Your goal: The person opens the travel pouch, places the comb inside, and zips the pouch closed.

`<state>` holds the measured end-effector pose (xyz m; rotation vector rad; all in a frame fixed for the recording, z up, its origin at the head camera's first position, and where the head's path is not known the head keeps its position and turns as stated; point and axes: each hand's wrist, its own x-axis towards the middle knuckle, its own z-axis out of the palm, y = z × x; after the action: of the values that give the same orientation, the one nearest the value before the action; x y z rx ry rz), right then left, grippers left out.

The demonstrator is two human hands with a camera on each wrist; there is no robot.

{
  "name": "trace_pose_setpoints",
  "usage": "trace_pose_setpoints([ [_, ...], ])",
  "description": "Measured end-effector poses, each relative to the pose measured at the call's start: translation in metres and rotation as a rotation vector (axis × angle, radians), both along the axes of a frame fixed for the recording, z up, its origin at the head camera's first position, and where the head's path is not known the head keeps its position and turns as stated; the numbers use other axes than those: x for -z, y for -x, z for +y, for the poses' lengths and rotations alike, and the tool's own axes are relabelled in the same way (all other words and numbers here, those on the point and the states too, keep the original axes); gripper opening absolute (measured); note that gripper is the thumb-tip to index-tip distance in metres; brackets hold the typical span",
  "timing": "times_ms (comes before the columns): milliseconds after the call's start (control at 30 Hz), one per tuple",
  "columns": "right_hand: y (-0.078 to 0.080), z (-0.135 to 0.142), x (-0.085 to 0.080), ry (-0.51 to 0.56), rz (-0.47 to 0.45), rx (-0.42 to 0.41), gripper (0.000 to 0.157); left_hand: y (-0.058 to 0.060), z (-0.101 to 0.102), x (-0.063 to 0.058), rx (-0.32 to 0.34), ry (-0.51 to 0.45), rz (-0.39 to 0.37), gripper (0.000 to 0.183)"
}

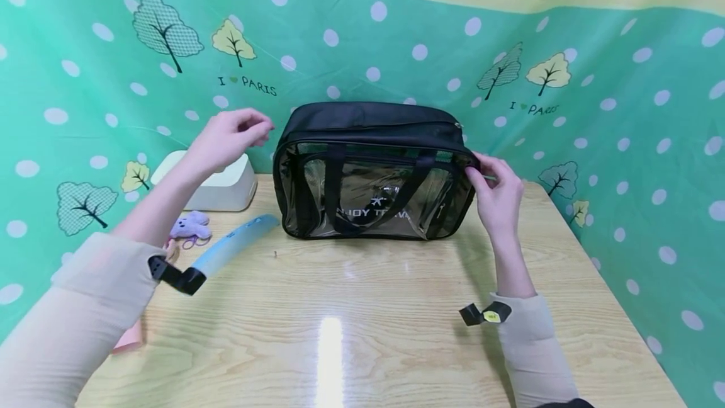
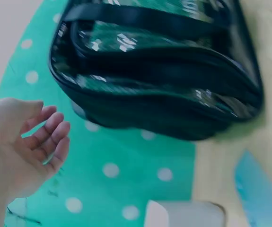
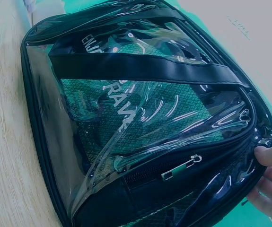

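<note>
A black travel bag [image 1: 370,119] with clear panels, white lettering and two black straps stands upright at the back of the table. My right hand [image 1: 500,197] pinches its upper right corner between thumb and fingers, as the right wrist view also shows. A metal zipper pull [image 3: 180,168] hangs on the bag's end near that hand. Off the bag's upper left side, my left hand [image 1: 231,135] hovers in the air, fingers loosely bent and holding nothing. The left wrist view shows a gap between this hand [image 2: 24,146] and the bag.
Left of the bag stands a white box [image 1: 229,186]. In front of it lie a small purple plush [image 1: 191,225] and a long, translucent blue strip [image 1: 240,241]. Something pink [image 1: 130,337] shows below the left sleeve. A dotted green cloth [image 1: 374,36] hangs behind the table.
</note>
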<state>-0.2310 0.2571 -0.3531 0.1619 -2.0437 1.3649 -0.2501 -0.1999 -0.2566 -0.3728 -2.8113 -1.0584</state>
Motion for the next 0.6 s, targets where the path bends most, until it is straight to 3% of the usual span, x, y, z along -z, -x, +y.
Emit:
trace_pose_setpoints([
  [233,0.001,0.001,0.0,0.003,0.002,-0.001,0.024,-0.018,-0.03,0.049,-0.037,0.045,-0.017,0.039],
  [500,0.0,0.0,0.0,0.004,-0.002,-0.004,0.024,-0.041,-0.054,0.1,-0.016,0.084,-0.105,0.042],
  [600,-0.001,0.0,-0.001,0.004,-0.007,-0.004,0.024,-0.046,-0.058,0.116,-0.009,0.09,-0.106,0.04],
])
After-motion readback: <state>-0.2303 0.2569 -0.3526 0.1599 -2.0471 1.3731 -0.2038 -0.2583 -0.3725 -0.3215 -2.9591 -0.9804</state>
